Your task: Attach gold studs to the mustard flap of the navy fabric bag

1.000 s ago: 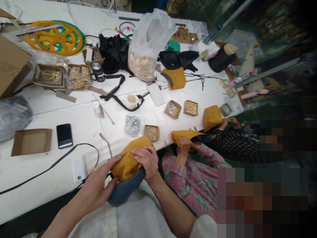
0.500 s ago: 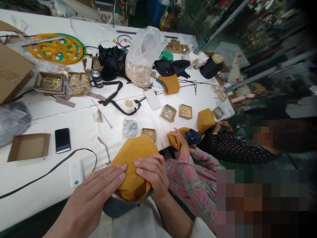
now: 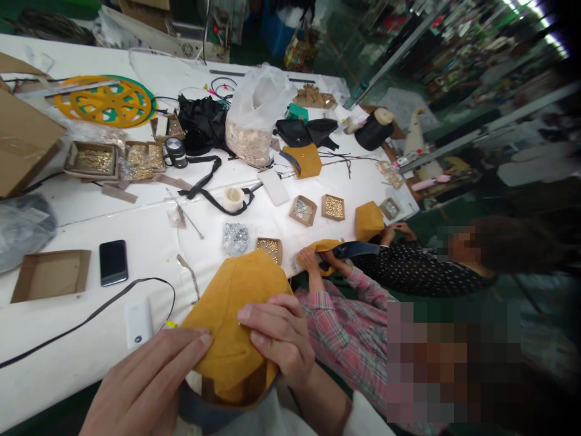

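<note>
Before me is a mustard cloth piece [image 3: 227, 303] with a dark blue band, hollow like a small bag or cap, its opening towards me. My left hand [image 3: 149, 375] grips its left side, fingers together on top and the thumb hidden. My right hand [image 3: 281, 339] is closed on the right side, thumb and fingers pinching the cloth. A tiny shiny spot shows by the right fingertips, too small to name. Just beyond the cloth stands a small box of gold-coloured studs [image 3: 269, 249], beside a clear bag of silver-coloured parts [image 3: 236, 237].
A phone [image 3: 113, 262], a white power bank [image 3: 138, 322] and an empty cardboard tray [image 3: 51, 275] lie to the left. Further back are a tape roll [image 3: 233, 199] and a plastic bag [image 3: 254, 115]. At right, two co-workers handle similar cloth, one in a plaid sleeve [image 3: 336, 321].
The cloth has tipped so that its opening shows more. My left hand has slid down and left, and my right fingers have closed into a pinch. The plaid-sleeved co-worker's hands have shifted on their cloth.
</note>
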A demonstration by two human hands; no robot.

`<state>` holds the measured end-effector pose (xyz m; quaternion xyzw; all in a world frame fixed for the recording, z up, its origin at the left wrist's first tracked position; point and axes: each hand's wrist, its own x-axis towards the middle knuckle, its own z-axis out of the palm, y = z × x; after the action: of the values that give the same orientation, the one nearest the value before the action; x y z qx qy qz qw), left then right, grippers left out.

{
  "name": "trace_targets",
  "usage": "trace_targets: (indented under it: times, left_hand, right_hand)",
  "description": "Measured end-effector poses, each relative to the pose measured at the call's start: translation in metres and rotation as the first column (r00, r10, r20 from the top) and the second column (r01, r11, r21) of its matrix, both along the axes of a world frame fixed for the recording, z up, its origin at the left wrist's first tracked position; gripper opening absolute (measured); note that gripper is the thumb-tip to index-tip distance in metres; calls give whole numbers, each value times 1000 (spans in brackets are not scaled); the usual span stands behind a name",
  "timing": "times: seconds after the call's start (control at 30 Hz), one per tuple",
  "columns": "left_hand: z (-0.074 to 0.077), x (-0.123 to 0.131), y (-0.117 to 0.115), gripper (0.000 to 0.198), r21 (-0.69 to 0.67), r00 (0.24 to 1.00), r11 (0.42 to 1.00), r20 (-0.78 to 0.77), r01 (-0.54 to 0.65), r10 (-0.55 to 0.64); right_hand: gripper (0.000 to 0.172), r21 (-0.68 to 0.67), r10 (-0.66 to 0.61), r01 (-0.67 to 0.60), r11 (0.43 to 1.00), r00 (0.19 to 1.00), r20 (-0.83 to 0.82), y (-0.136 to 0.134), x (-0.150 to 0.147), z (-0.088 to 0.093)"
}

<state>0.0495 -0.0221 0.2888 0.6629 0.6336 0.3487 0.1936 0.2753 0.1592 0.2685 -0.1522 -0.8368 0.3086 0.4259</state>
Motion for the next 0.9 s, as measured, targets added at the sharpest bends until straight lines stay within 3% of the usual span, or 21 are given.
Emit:
trace_targets:
  times: [0.13, 0.27, 0.4, 0.5, 0.57, 0.6, 0.67, 0.77, 0.8, 0.87, 0.9]
  left_hand:
    - [-1, -2, 1, 62, -85, 999, 996, 15, 30, -29]
    - [-5, -3, 7, 62, -45, 997, 999, -67, 27, -30]
    - [-16, 6, 22, 38, -79, 996, 994, 49, -73, 77]
    - [-40, 22, 41, 15, -247, 962, 964, 222, -102, 159]
    - [-72, 35, 51, 26, -398, 915, 915, 339, -72, 219]
    - [-95, 40, 53, 31, -467, 886, 882, 380, -65, 266]
    - [-151, 48, 53, 34, -589, 834, 803, 398, -86, 381]
    - [-248, 48, 43, 32, -723, 865, 666, 202, -184, 458]
    - [-278, 44, 40, 32, -739, 902, 638, 100, -216, 420]
    - [-326, 32, 35, 32, -765, 914, 582, -21, -276, 405]
    - [-342, 25, 33, 32, -772, 916, 561, -69, -301, 395]
  right_hand:
    - [23, -23, 41, -39, 999, 998, 54, 0, -2, 4]
    - [25, -41, 42, -39, 998, 996, 72, 1, -7, -1]
    - [29, -117, 9, 7, 993, 991, 131, 7, -8, -2]
    - [23, -138, -49, 91, 986, 958, 282, 18, 3, -6]
    - [19, -180, -59, 154, 971, 893, 445, 29, 10, -25]
    - [17, -207, -41, 172, 963, 853, 520, 35, 13, -44]
    - [12, -248, 40, 151, 957, 779, 626, 46, 13, -101]
    - [13, -314, 199, 47, 948, 680, 705, 50, 0, -218]
    - [18, -357, 237, 51, 933, 659, 714, 46, -8, -257]
    - [23, -382, 286, 24, 924, 619, 731, 34, -26, -324]
    - [27, -381, 300, 1, 924, 617, 728, 26, -36, -350]
